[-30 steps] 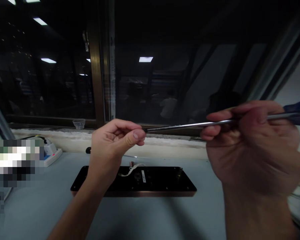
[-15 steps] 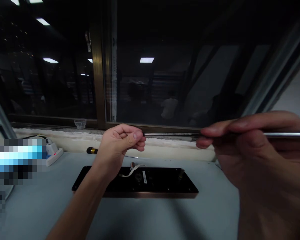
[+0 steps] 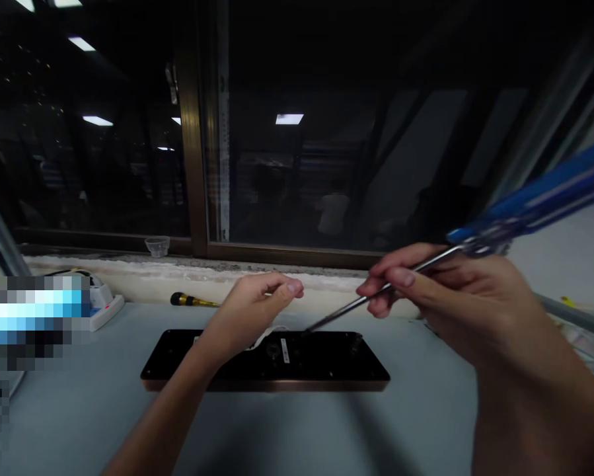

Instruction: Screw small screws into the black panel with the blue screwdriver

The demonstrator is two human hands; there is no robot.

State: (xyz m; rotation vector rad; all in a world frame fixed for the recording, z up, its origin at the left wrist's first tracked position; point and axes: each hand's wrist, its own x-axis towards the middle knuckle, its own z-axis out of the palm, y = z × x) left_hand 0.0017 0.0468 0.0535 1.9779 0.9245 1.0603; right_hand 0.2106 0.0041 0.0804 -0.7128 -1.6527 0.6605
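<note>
My right hand (image 3: 440,291) is closed around the shaft of a long screwdriver (image 3: 349,308) with a blue translucent handle. The handle rises to the upper right and the dark tip slants down to the left, over the black panel in the view. My left hand (image 3: 257,301) is closed in a pinch, thumb against forefinger, apart from the tip; whatever it may hold is hidden. Below both hands a long black panel (image 3: 321,360) with a copper-coloured edge lies on the table. A white ribbon cable (image 3: 264,336) and a small white label (image 3: 285,351) are on it.
A second screwdriver (image 3: 192,300), black and yellow, lies behind the panel on the blue-grey table (image 3: 297,430). A power strip (image 3: 107,311) is at the left. On the window sill stands a clear plastic cup (image 3: 157,246). A dark window rises behind.
The screwdriver has swung from level to slanting, its tip dropping away from my left hand and its blue handle coming into view. My left hand has shifted slightly right and down.
</note>
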